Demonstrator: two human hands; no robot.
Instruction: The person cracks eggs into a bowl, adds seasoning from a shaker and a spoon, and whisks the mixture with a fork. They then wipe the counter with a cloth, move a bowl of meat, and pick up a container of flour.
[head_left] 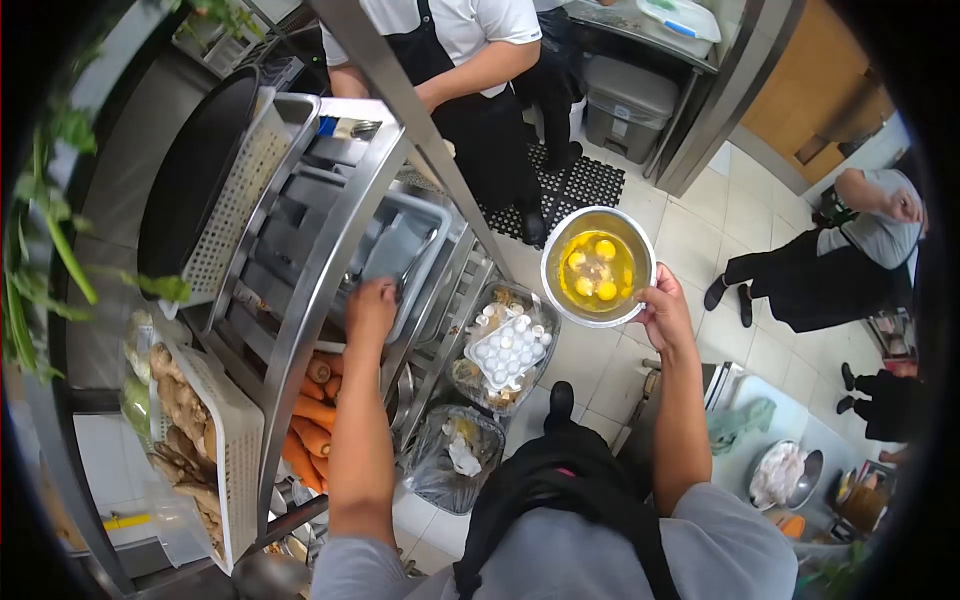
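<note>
Fingers (pixel 651 299) of the right hand (pixel 668 312) clamp the rim of a round, silver-coloured metal bowl (pixel 643 255) of raw, yellow-yolked eggs (pixel 605 250) near three o'clock. At nine o'clock the left hand (pixel 371 303) is at a rectangular, grey plastic tray (pixel 394 235); whether its fingers are apart or together, I cannot tell.

Four egg yolks (pixel 606 290), one held bowl (pixel 549 270)

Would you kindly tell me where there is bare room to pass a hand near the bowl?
Bare floor tiles lie between the metal bowl and the co-worker at right, and between the egg tray and right forearm. Crowded: the rack, with the left hand, grey tub and carrots.
</note>
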